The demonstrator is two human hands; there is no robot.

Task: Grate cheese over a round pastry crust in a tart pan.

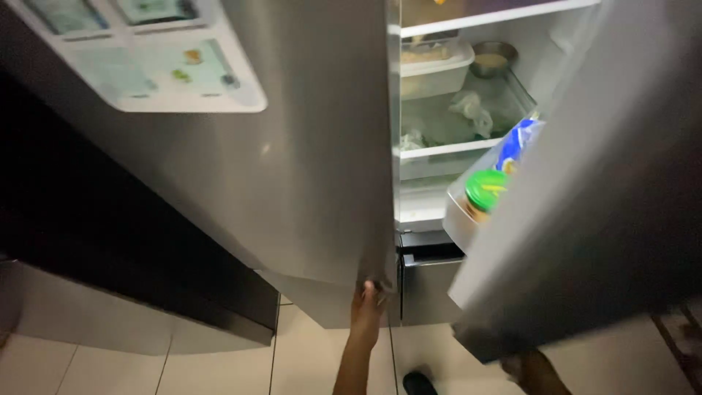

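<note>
Dim kitchen: left hand fingers hook the fridge's left door; right hand grip unclear.

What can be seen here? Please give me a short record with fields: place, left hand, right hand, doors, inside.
place: steel fridge on a tiled floor
left hand: fingers on the bottom corner of the left door
right hand: under the lower edge of the right door; grip hidden
doors: right open
inside: plastic box, metal bowl, green-lidded jar in the door bin
</note>
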